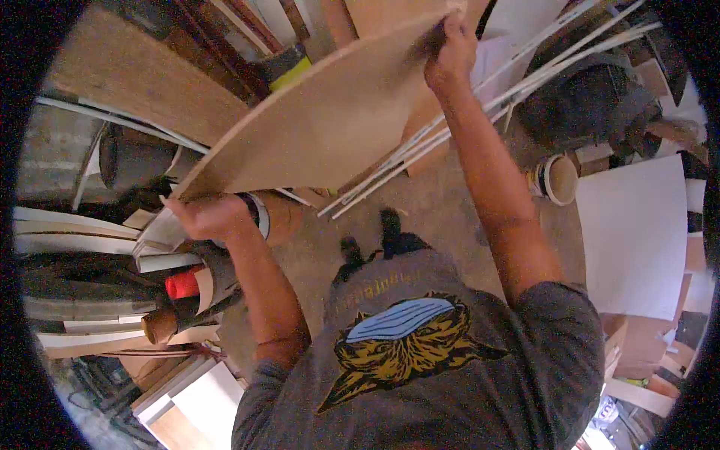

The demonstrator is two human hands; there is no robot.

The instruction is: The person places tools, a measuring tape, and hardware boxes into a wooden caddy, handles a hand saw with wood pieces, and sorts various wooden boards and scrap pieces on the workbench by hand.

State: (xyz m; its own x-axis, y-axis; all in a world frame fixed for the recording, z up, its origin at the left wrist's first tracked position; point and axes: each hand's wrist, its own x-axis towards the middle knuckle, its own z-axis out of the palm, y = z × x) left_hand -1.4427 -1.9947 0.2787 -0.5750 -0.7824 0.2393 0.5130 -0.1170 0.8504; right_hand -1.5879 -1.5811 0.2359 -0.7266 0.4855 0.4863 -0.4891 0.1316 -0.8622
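Both my hands hold up a large thin wooden board (330, 112), tilted, with a curved far edge. My left hand (210, 216) is closed on its lower left corner, the thumb sticking out past the edge. At the upper right end, my right hand (454, 56) wraps round the other corner, its fingers partly hidden in shadow. Several thin white strips (420, 150) run slantwise behind the board and my right forearm.
Stacked panels and rolls, one with a red end (184, 283), crowd the left side. A bucket (560, 180) stands to the right, beside a big white sheet (634, 236). A wide brown board (142, 82) leans at the upper left. My feet (390, 221) are on the floor below.
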